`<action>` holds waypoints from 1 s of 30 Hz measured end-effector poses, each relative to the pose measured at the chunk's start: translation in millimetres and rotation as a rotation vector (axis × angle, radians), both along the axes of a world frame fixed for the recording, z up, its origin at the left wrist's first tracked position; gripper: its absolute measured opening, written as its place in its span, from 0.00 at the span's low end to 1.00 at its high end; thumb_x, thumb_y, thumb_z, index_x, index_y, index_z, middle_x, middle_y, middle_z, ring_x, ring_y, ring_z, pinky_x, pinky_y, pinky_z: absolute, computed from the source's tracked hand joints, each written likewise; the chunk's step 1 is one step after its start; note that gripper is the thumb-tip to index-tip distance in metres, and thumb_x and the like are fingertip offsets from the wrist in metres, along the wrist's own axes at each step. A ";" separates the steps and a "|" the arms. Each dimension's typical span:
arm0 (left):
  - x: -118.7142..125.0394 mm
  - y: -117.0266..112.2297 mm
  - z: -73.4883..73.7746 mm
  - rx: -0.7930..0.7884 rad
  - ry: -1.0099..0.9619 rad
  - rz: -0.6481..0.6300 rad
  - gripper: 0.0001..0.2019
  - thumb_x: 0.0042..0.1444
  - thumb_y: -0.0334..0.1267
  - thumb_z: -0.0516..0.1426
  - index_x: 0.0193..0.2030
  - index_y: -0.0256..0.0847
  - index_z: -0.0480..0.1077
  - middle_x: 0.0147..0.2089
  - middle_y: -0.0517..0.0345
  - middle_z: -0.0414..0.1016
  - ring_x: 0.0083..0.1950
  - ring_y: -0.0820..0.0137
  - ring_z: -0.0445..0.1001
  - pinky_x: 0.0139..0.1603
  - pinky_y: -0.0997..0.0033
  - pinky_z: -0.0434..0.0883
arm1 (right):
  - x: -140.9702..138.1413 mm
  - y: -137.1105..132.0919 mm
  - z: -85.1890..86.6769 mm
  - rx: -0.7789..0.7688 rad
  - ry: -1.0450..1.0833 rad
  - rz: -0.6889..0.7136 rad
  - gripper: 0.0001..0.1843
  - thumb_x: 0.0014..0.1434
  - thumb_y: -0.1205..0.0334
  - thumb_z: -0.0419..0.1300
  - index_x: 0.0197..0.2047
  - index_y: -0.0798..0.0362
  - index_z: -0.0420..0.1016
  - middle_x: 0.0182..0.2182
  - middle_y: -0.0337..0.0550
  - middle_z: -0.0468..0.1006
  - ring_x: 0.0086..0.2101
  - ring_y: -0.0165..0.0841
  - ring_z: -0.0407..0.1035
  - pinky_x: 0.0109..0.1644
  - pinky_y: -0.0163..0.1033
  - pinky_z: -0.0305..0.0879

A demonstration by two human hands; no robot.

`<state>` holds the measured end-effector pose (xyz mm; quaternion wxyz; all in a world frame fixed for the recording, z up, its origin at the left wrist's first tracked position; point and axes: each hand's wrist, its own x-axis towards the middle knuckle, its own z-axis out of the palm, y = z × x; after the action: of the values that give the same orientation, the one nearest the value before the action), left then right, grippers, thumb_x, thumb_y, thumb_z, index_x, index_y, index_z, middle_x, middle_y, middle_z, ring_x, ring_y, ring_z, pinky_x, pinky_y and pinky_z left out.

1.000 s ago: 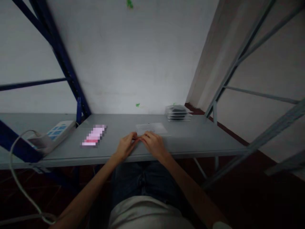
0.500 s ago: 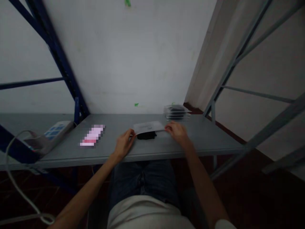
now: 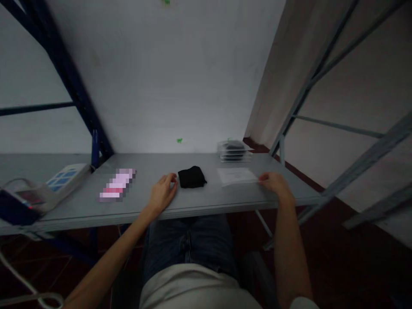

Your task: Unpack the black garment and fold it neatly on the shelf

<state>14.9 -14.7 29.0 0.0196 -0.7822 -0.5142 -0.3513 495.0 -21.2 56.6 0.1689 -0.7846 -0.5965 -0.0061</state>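
Note:
A small black folded cloth item or pouch (image 3: 192, 177) lies on the grey tabletop in front of me. Just left of it, apart from it, my left hand (image 3: 163, 192) rests near the table with fingers loosely bent and nothing visible in them. Off to the right, my right hand (image 3: 276, 185) pinches the right edge of a flat, whitish, see-through plastic bag (image 3: 237, 176). The bag looks flat and lies on or just over the tabletop; faint markings show on its face.
Behind the bag stands a stack of clear plastic packs (image 3: 234, 151) with dark contents. A blurred-out pink and white phone-like screen (image 3: 117, 184) lies on the left, beside a white power strip (image 3: 66, 182) with a cable. Blue shelf posts (image 3: 72, 81) and grey posts (image 3: 309, 86) flank the grey table (image 3: 154, 161).
The bag has moved right in my right hand, off the black item, which now shows fully. My left hand has let go of the bag and stays near the black item.

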 end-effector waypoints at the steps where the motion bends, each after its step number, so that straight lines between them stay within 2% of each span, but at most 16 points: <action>1: 0.6 -0.5 0.0 0.000 0.015 0.000 0.11 0.67 0.41 0.51 0.53 0.44 0.67 0.46 0.50 0.79 0.45 0.60 0.80 0.45 0.62 0.75 | 3.0 1.4 -2.4 -0.009 0.019 -0.019 0.06 0.56 0.67 0.67 0.39 0.53 0.83 0.37 0.47 0.85 0.37 0.37 0.77 0.39 0.37 0.64; 6: 0.1 0.5 -1.4 -0.001 0.044 -0.013 0.13 0.67 0.40 0.51 0.55 0.44 0.67 0.46 0.50 0.80 0.45 0.60 0.79 0.46 0.62 0.75 | 4.8 7.9 -5.6 0.003 0.060 -0.139 0.07 0.55 0.68 0.66 0.37 0.54 0.84 0.34 0.47 0.84 0.36 0.38 0.78 0.38 0.36 0.65; 10: -0.3 2.8 -4.8 -0.003 0.061 -0.005 0.13 0.68 0.41 0.51 0.56 0.44 0.68 0.46 0.50 0.80 0.48 0.58 0.79 0.46 0.61 0.75 | 10.7 1.6 -8.2 -0.021 0.082 -0.286 0.09 0.53 0.67 0.65 0.37 0.53 0.85 0.33 0.51 0.84 0.33 0.41 0.78 0.35 0.39 0.66; 12: 0.2 3.0 -5.6 -0.011 0.081 -0.006 0.13 0.68 0.41 0.51 0.57 0.44 0.68 0.46 0.50 0.80 0.50 0.58 0.78 0.46 0.61 0.75 | 14.6 -4.8 -8.3 -0.035 0.089 -0.372 0.12 0.53 0.67 0.64 0.40 0.52 0.85 0.36 0.53 0.84 0.35 0.44 0.79 0.36 0.41 0.68; 14: 0.9 2.5 -5.0 -0.025 0.116 -0.021 0.13 0.68 0.40 0.52 0.56 0.44 0.68 0.47 0.49 0.80 0.52 0.57 0.77 0.46 0.61 0.75 | 13.0 -9.7 -3.9 -0.012 0.037 -0.414 0.16 0.54 0.67 0.63 0.46 0.51 0.85 0.41 0.57 0.83 0.40 0.48 0.79 0.39 0.44 0.70; 16: 1.8 1.8 -3.0 -0.036 0.152 -0.047 0.12 0.68 0.40 0.51 0.53 0.43 0.70 0.48 0.49 0.80 0.54 0.56 0.77 0.49 0.59 0.75 | -0.2 -10.5 5.6 0.053 -0.057 -0.336 0.20 0.57 0.67 0.61 0.53 0.53 0.82 0.48 0.62 0.81 0.46 0.52 0.78 0.45 0.48 0.71; 18: 2.7 1.5 -0.9 -0.040 0.166 -0.078 0.12 0.70 0.42 0.50 0.51 0.42 0.71 0.48 0.48 0.80 0.54 0.56 0.76 0.53 0.56 0.75 | -28.6 -6.7 17.3 0.133 -0.094 -0.122 0.21 0.61 0.66 0.59 0.57 0.54 0.79 0.51 0.62 0.80 0.49 0.50 0.76 0.50 0.48 0.70; 21: 3.5 2.9 0.0 -0.039 0.165 -0.119 0.16 0.72 0.45 0.47 0.51 0.41 0.73 0.49 0.46 0.80 0.56 0.55 0.76 0.58 0.53 0.73 | -94.6 4.8 26.6 0.197 0.098 0.228 0.20 0.66 0.62 0.57 0.60 0.53 0.76 0.48 0.52 0.83 0.46 0.41 0.77 0.53 0.42 0.69; 24: 3.3 6.3 -3.0 -0.046 0.193 -0.184 0.20 0.73 0.47 0.46 0.57 0.40 0.73 0.55 0.45 0.80 0.61 0.54 0.74 0.63 0.50 0.71 | -162.8 16.4 17.0 0.124 0.283 0.413 0.22 0.69 0.53 0.59 0.63 0.52 0.73 0.44 0.49 0.84 0.41 0.40 0.78 0.49 0.40 0.70; 25: 3.1 7.5 -4.5 -0.052 0.205 -0.212 0.21 0.73 0.48 0.46 0.60 0.39 0.72 0.57 0.45 0.79 0.63 0.55 0.73 0.65 0.50 0.70 | -180.4 19.3 10.8 0.086 0.314 0.432 0.21 0.69 0.51 0.59 0.61 0.52 0.75 0.45 0.49 0.85 0.42 0.39 0.78 0.49 0.40 0.69; 27: 2.5 9.4 -7.2 -0.069 0.224 -0.262 0.24 0.74 0.48 0.45 0.65 0.38 0.69 0.61 0.44 0.77 0.66 0.56 0.71 0.68 0.51 0.68 | -203.3 23.6 -2.0 0.050 0.337 0.382 0.21 0.69 0.50 0.61 0.58 0.53 0.77 0.45 0.50 0.85 0.43 0.40 0.79 0.49 0.39 0.69; 30: 2.1 10.5 -9.7 -0.090 0.236 -0.295 0.25 0.74 0.48 0.43 0.68 0.37 0.66 0.65 0.43 0.74 0.68 0.57 0.70 0.69 0.52 0.66 | -208.8 27.3 -13.5 0.006 0.346 0.348 0.16 0.68 0.52 0.62 0.52 0.53 0.82 0.43 0.49 0.86 0.44 0.39 0.79 0.47 0.36 0.69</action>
<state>17.1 -4.2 19.3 -0.0069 -0.8849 -0.4033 -0.2331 286.2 6.0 43.1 0.2693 -0.6590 -0.6847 0.1558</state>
